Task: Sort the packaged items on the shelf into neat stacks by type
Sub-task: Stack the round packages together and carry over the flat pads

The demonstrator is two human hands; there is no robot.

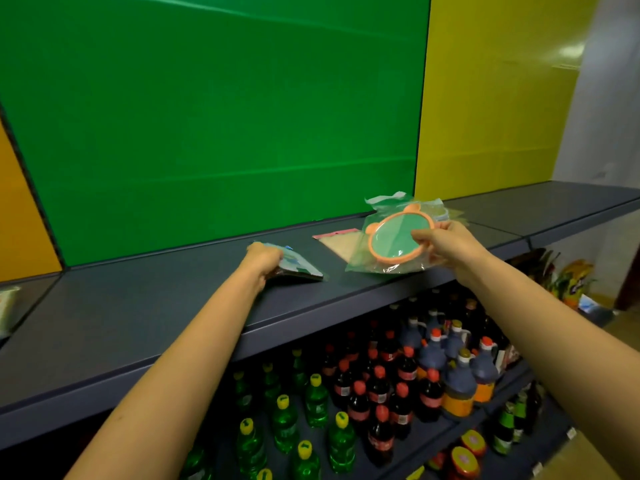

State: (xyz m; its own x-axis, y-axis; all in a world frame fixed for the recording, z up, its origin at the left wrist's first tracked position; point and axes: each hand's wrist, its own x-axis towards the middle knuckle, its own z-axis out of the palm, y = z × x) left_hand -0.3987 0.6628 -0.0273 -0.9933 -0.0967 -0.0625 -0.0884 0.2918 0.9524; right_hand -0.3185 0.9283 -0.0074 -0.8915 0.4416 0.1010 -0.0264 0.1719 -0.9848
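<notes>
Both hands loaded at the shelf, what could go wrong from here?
1. The right hand pinches the bagged round item at one rim, near the shelf front edge; the bag may slip and drop onto the bottles below.
2. The left hand grips a stack of flat packets by one end; they could fan out.
3. Setting the bag down might cover the pink-edged packet, mixing types.
</notes>
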